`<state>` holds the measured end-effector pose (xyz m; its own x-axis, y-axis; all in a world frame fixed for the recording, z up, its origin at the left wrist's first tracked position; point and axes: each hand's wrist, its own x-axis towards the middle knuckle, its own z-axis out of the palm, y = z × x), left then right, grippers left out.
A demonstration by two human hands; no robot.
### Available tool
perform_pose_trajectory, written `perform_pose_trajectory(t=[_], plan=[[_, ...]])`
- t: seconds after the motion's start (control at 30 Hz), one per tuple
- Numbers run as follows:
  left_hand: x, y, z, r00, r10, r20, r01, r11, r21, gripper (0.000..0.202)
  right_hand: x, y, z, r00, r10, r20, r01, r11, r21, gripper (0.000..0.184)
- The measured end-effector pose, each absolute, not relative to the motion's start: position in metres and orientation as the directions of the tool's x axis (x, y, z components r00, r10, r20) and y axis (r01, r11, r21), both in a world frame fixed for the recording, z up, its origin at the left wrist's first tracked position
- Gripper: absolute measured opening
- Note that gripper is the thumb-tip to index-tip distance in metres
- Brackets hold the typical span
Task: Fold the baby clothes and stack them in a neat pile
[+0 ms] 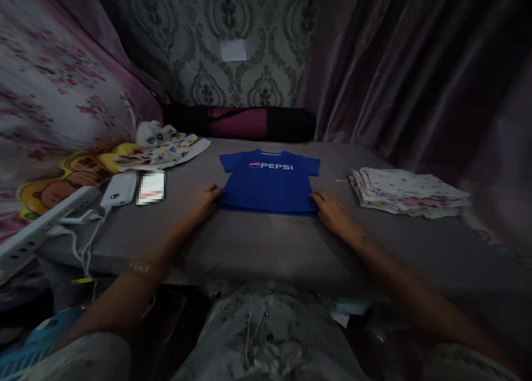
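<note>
A small blue T-shirt [268, 187] with a white PEPSI print lies spread out on the grey-covered surface, its collar pointing away from me. My left hand [209, 198] pinches the left end of its hem. At the opposite hem corner, my right hand [330, 209] has its thumb and fingers closed on the cloth. The hem stretches nearly straight between both hands, and a strip of the back layer shows just below the front one. Both sleeves lie out to the sides.
A stack of folded patterned cloths [409, 192] lies to the right. On the left are a white power bank [119, 190] with cables, a power strip [45, 228], a blurred-out phone-like object [151, 187] and a patterned garment [166, 151]. A black and maroon bag [239, 121] lies along the wall.
</note>
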<state>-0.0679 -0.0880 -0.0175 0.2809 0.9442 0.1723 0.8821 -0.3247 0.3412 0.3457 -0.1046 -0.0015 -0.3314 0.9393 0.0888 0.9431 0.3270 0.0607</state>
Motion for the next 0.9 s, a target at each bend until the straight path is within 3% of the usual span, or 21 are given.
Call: perform_pose_trajectory(t=[0.1, 0.3, 0.53, 0.63, 0.73, 0.8, 0.9], plan=[[-0.070, -0.082, -0.029, 0.444, 0.874, 0.197, 0.855, -0.479, 0.199, 0.049, 0.352, -0.098, -0.006, -0.414, 0.910, 0.035, 0.910, 0.413, 0.013, 0.058], [-0.071, -0.082, -0.028, 0.492, 0.865, 0.098, 0.850, -0.502, 0.159, 0.047, 0.365, -0.099, -0.012, -0.474, 0.879, -0.051, 0.880, 0.470, -0.066, 0.052], [-0.085, -0.097, -0.007, 0.538, 0.840, 0.063, 0.798, -0.532, 0.283, 0.036, 0.370, -0.118, 0.010, -0.447, 0.887, -0.117, 0.894, 0.438, -0.093, 0.047], [-0.083, -0.091, 0.004, 0.460, 0.888, 0.008, 0.816, -0.426, 0.390, 0.043, 0.365, -0.112, 0.033, -0.404, 0.884, -0.236, 0.913, 0.407, -0.038, 0.042], [-0.059, -0.072, 0.012, 0.331, 0.943, 0.022, 0.867, -0.313, 0.389, 0.044, 0.341, -0.089, 0.049, -0.345, 0.874, -0.342, 0.928, 0.372, 0.015, 0.034], [-0.029, -0.054, 0.010, 0.312, 0.947, 0.080, 0.890, -0.320, 0.325, 0.035, 0.310, -0.069, 0.046, -0.366, 0.883, -0.295, 0.926, 0.376, -0.022, 0.036], [0.023, -0.032, -0.003, 0.360, 0.924, 0.129, 0.900, -0.381, 0.213, 0.036, 0.254, -0.045, 0.023, -0.370, 0.926, -0.069, 0.926, 0.362, -0.107, 0.045]])
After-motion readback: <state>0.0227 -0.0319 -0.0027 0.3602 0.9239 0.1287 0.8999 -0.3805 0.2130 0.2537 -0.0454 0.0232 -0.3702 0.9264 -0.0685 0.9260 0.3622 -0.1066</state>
